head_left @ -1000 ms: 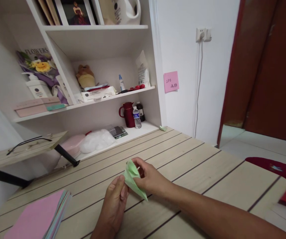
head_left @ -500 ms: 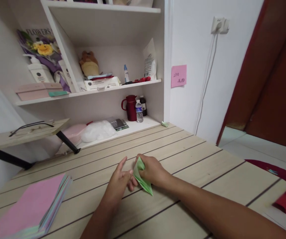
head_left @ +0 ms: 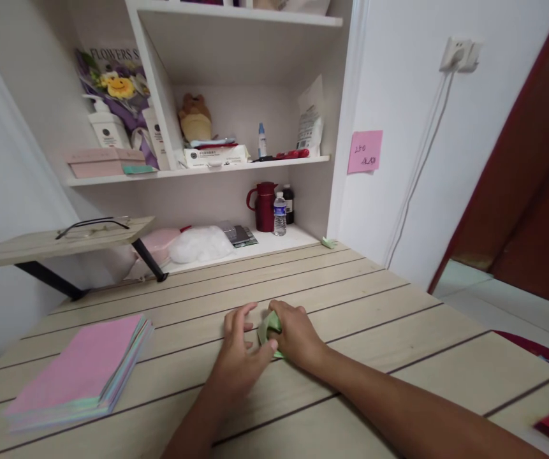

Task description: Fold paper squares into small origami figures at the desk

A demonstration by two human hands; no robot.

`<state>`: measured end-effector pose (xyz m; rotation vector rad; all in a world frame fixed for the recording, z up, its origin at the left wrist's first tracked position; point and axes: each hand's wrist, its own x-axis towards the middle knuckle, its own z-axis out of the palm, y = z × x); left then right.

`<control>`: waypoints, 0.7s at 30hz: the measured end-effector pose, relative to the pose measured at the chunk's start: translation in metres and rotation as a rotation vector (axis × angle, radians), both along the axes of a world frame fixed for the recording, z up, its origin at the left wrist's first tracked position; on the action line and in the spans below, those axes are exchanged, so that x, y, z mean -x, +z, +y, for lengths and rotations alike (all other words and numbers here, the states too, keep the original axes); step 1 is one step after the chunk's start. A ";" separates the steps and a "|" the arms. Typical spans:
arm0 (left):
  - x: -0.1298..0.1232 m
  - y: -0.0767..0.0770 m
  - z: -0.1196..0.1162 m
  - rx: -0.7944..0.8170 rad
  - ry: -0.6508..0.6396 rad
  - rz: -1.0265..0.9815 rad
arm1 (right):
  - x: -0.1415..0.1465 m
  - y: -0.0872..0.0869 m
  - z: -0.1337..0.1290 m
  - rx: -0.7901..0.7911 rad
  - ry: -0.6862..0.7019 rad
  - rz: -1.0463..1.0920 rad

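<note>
1. R hand (head_left: 298, 335), ctr of frame, grips green paper (head_left: 268, 326);
2. L hand (head_left: 240, 357) just left, fingers spread, thumb near paper; contact unclear;
3. pink-topped stack (head_left: 80, 363) lower left.

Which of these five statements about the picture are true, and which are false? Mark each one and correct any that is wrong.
1. The right hand holds green paper, with the left hand close to it. True.
2. The top sheet of the paper stack is green. False: it is pink.
3. A water bottle stands beside the red jug. True.
4. The glasses lie on the paper stack. False: they lie on the raised shelf.
5. The wall note bears handwriting. True.
</note>
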<state>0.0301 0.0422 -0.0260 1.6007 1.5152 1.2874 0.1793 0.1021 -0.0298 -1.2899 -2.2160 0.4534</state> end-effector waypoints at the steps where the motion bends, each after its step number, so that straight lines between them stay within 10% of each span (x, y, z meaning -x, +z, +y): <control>1: -0.003 -0.002 -0.002 -0.037 -0.032 0.102 | 0.001 -0.001 -0.002 -0.004 0.012 0.003; 13: -0.004 -0.004 -0.007 -0.030 -0.065 0.589 | -0.014 0.000 -0.001 0.021 0.180 0.100; 21: -0.007 0.004 -0.011 0.071 -0.097 0.703 | -0.047 -0.001 0.003 -0.306 0.424 -0.059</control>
